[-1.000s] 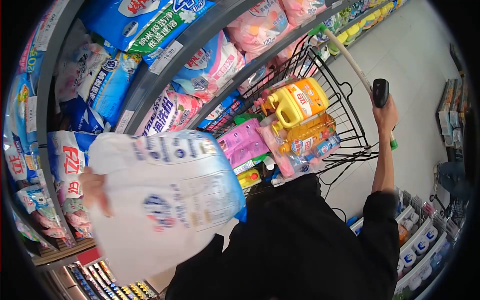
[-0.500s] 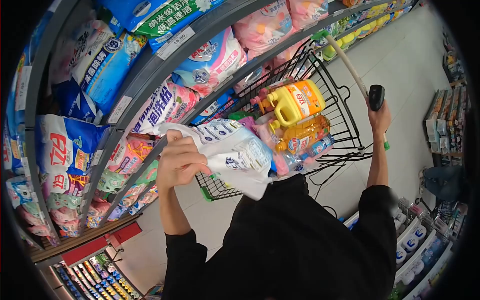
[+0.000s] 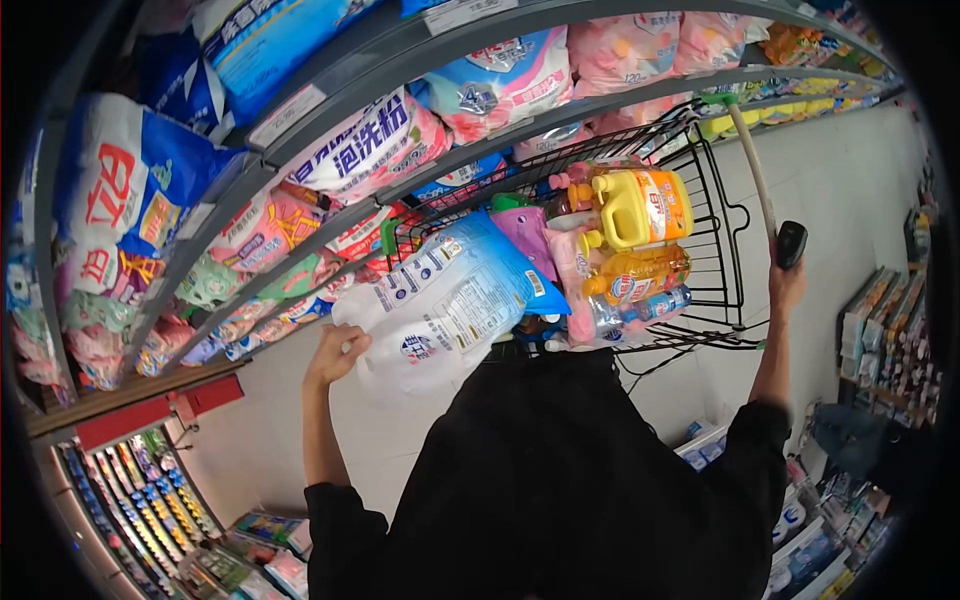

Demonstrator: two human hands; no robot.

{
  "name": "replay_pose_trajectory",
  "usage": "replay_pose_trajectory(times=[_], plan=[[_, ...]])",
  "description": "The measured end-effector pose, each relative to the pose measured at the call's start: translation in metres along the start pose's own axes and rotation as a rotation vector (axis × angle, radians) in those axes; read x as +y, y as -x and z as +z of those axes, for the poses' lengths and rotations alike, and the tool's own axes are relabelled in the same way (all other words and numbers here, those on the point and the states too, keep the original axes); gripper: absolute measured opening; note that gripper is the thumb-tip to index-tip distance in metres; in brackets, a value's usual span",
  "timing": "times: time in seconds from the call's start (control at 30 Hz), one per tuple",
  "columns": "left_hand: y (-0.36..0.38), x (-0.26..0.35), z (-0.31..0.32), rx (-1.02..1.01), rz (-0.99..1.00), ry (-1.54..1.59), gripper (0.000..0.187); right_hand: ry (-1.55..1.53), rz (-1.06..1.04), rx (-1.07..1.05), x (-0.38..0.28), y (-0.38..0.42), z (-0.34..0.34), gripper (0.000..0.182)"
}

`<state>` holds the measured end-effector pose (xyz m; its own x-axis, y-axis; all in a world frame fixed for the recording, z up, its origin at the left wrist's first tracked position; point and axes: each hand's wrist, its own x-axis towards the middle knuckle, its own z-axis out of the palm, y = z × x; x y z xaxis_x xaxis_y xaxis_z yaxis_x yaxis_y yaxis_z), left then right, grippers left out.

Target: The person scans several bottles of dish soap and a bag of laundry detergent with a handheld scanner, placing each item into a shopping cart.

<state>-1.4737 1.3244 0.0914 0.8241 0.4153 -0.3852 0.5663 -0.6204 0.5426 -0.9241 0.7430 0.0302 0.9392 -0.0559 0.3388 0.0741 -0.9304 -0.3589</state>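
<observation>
My left hand (image 3: 338, 354) is beside the lower left edge of a large white and blue printed bag (image 3: 455, 305), its fingers curled in, with no bag material visibly bunched in them. The bag lies over the near left end of a black wire shopping cart (image 3: 718, 230) and hides part of it. My right hand (image 3: 787, 285) is wrapped round the cart's pale handle (image 3: 757, 180), just below a black oval piece (image 3: 791, 244). Inside the cart are a yellow jug (image 3: 640, 208), an orange-yellow bottle (image 3: 640, 273), a clear blue-labelled bottle (image 3: 662, 303) and a purple pack (image 3: 527, 236).
Shelves (image 3: 370, 225) with bagged goods run along the left and top. More racks stand at the right (image 3: 885, 340) and lower right (image 3: 815, 520). Part of a person in dark clothing (image 3: 860, 440) shows at the right. Pale floor tiles (image 3: 270, 440) lie below.
The white and blue bag has spread out flatter, and its blue end now shows. My left hand has moved down and left from its bunched corner. Cart and right hand appear further right.
</observation>
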Motion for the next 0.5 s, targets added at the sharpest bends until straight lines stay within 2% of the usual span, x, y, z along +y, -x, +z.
replay_pose_trajectory(times=[0.1, 0.17, 0.23, 0.27, 0.33, 0.4, 0.47, 0.5], plan=[[-0.003, -0.017, 0.022, -0.103, -0.124, -0.024, 0.013, 0.074, -0.054, -0.105, 0.003, -0.01, -0.008, 0.047], [-0.006, -0.021, 0.038, -0.164, -0.176, -0.074, 0.016, 0.061, -0.163, -0.259, 0.008, -0.018, -0.011, 0.033], [-0.018, 0.002, 0.044, -0.131, -0.359, -0.391, 0.022, 0.056, -0.258, -0.265, 0.024, -0.022, -0.007, 0.029], [-0.022, 0.015, 0.051, -0.127, -0.366, -0.374, 0.022, 0.044, -0.338, -0.276, 0.033, -0.025, -0.006, 0.026], [-0.032, 0.047, 0.066, 0.151, -0.339, -0.707, 0.029, 0.062, -0.354, -0.302, 0.026, -0.019, -0.015, 0.02], [-0.041, 0.099, 0.059, 0.136, -0.403, -0.706, 0.035, 0.094, -0.362, -0.314, 0.02, -0.012, -0.024, 0.019], [-0.054, 0.125, 0.065, 0.12, -0.462, -0.705, 0.042, 0.072, -0.404, -0.3, 0.006, -0.001, -0.035, 0.019], [-0.061, 0.131, 0.072, 0.137, -0.378, -0.58, 0.051, 0.056, -0.423, -0.325, 0.003, 0.005, -0.037, 0.02]])
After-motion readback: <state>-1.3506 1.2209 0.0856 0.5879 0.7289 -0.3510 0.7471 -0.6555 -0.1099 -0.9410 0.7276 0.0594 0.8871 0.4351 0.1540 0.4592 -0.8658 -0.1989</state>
